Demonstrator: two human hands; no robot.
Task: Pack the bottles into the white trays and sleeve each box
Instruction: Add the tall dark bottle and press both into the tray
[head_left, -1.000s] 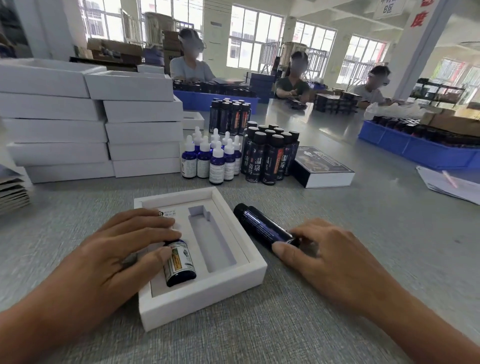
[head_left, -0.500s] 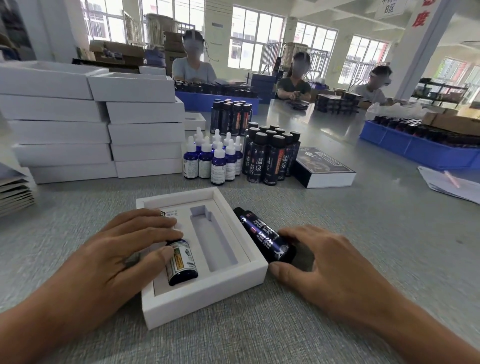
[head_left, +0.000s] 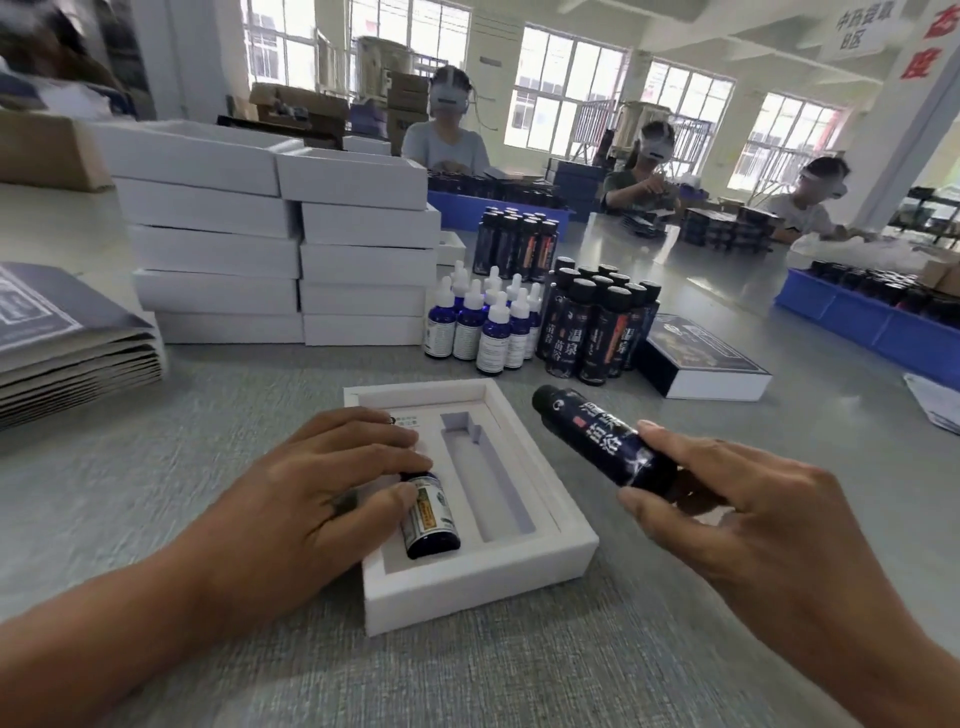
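The tall dark-blue labelled bottle (head_left: 605, 435) is gripped by the right hand (head_left: 748, 525), raised beside the white foam tray (head_left: 540, 558), likely for the empty slot (head_left: 488, 480). The small blue dropper bottle (head_left: 428, 519) is pressed into its recess by the left hand (head_left: 306, 499), fingers flat.

A large workroom lit by daylight from tall gridded windows (head_left: 561, 98) along the far wall. The walls and a white pillar (head_left: 914, 135) at right are pale; the pillar bears red characters, and a hanging sign (head_left: 860, 28) is just beside it. A wide grey surface (head_left: 218, 499) fills the foreground, and a second one (head_left: 727, 265) runs back toward the windows. Cardboard cartons (head_left: 301, 106) are stacked behind. Three seated people (head_left: 447, 140) work at the far side.
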